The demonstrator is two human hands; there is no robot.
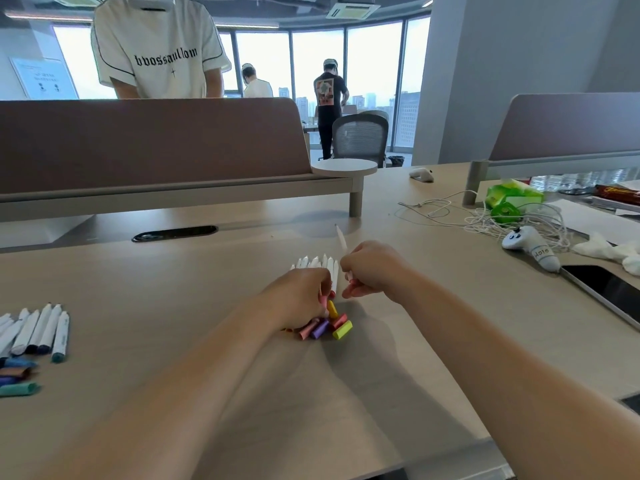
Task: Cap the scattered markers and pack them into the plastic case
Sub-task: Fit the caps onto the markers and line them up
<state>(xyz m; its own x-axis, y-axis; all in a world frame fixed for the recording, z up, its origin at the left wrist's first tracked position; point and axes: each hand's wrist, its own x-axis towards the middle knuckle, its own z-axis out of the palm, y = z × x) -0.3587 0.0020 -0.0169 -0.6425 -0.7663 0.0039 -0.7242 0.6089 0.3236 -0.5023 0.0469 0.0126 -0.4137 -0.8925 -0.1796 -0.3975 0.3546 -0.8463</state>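
Note:
My right hand (374, 271) grips a white marker (342, 241) whose thin end points up and away from me. My left hand (301, 296) pinches a pink cap (323, 301) just left of the marker's lower end. Behind my hands a row of several white uncapped markers (317, 262) lies on the desk. Loose caps (329, 326) in pink, purple, yellow and red are piled under my left hand. At the far left lies a second group of white markers (38, 329) with blue and teal caps (17, 379) beside them. No plastic case is in view.
A tangle of white cables (485, 220), a green object (505, 202), a white plush toy (533, 247) and a dark tablet (609, 292) lie at the right. A desk partition (149, 143) and a cable slot (175, 233) are behind. People stand beyond the partition.

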